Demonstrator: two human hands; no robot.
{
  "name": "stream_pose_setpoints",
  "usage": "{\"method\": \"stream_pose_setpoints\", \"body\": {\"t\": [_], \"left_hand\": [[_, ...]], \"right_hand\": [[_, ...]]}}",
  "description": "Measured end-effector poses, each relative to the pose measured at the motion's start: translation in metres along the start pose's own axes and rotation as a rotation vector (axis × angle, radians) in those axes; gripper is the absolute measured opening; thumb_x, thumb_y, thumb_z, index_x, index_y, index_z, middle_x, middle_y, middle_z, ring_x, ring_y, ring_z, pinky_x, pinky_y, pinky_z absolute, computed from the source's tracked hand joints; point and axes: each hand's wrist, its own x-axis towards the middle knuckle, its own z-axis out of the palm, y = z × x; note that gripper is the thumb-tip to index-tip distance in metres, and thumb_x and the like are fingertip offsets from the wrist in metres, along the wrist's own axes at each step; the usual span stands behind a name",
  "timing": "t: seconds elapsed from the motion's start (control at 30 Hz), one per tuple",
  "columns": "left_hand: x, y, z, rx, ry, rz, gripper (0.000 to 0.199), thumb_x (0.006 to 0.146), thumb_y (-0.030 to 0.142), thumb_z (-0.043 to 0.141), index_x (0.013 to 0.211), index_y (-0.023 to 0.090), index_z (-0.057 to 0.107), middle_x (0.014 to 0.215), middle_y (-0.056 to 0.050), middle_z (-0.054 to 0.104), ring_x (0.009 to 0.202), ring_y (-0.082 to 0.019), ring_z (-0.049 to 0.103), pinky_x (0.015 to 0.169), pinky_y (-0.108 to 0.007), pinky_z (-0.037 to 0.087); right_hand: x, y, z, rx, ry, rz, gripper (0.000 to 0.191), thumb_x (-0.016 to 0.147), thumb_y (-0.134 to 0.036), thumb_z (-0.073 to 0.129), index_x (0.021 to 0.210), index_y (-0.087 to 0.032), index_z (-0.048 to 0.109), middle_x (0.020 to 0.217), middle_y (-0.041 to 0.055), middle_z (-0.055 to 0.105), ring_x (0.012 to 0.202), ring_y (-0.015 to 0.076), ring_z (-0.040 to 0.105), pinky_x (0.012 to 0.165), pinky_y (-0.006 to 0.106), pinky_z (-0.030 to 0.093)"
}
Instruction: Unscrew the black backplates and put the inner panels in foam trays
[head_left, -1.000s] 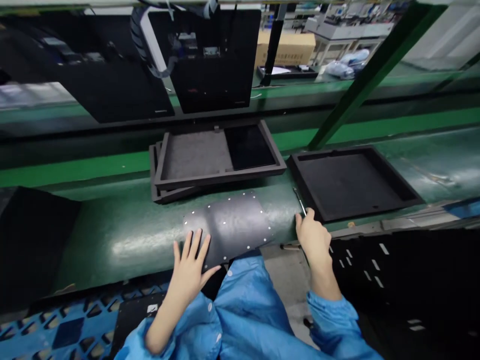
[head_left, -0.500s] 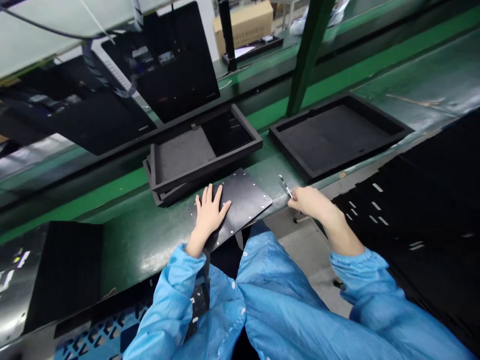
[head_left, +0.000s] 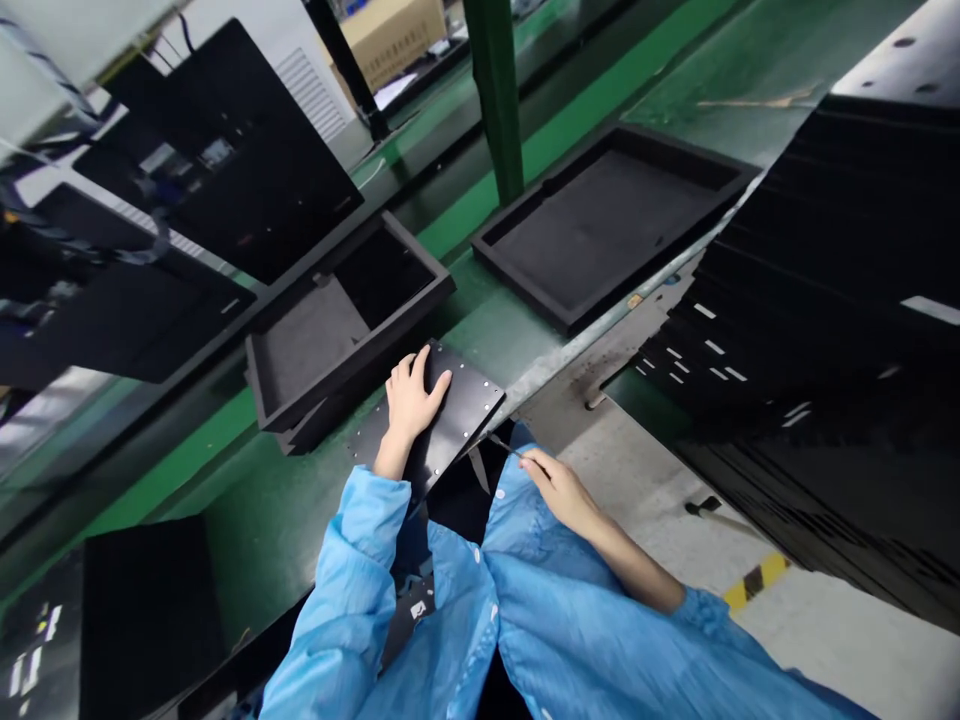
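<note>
A thin black plate (head_left: 459, 405) with small light dots along its edges lies on the green bench (head_left: 487, 325), its front part jutting past the bench edge. My left hand (head_left: 411, 400) rests on the plate with fingers apart, pressing on its left half. Just off the plate's front right edge, my right hand (head_left: 555, 485) is closed around a thin metal tool (head_left: 504, 443). The tool's tip points left toward the plate edge; whether it touches cannot be made out.
Stacked black foam trays (head_left: 304, 345) stand behind the plate. Another black tray (head_left: 611, 220) lies farther right, near a green post (head_left: 495, 100). Black panels (head_left: 825, 300) stand at the right. A black box-like part (head_left: 150, 610) is at the left, and dark panels (head_left: 232, 150) lean behind.
My right hand has brought the tool down and left, from above the bench to beside the plate's front edge. My left hand stays on the plate. The camera view has turned.
</note>
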Motion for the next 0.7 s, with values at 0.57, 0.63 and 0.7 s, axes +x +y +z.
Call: {"method": "stream_pose_setpoints", "body": {"t": [0.57,0.63,0.7], "left_hand": [[0.000,-0.002,-0.002,-0.007,0.015,0.020,0.067,0.107,0.064,0.054,0.165,0.029,0.053,0.157,-0.015,0.056,0.142,-0.035,0.055,0.119,-0.052,0.046],[0.001,-0.002,-0.002,-0.008,0.020,0.021,0.067,0.107,0.064,0.055,0.165,0.029,0.053,0.157,-0.015,0.056,0.141,-0.035,0.055,0.119,-0.052,0.046],[0.001,-0.002,-0.001,-0.008,0.023,0.022,0.067,0.107,0.064,0.055,0.165,0.029,0.053,0.157,-0.015,0.056,0.141,-0.035,0.055,0.119,-0.052,0.045]], "right_hand": [[0.023,0.022,0.004,0.104,0.030,0.053,0.042,0.111,-0.055,0.052,0.121,-0.023,0.077,0.092,0.0037,0.079,0.070,0.0196,0.070,0.070,0.031,0.056],[0.024,0.023,0.005,0.101,0.023,0.068,0.044,0.111,-0.057,0.051,0.122,-0.023,0.078,0.083,0.0016,0.076,0.065,0.0188,0.068,0.066,0.030,0.055],[0.026,0.025,0.007,0.085,0.051,0.042,0.044,0.110,-0.056,0.053,0.122,-0.022,0.079,0.093,0.0045,0.081,0.077,0.0212,0.075,0.076,0.032,0.059]]}}
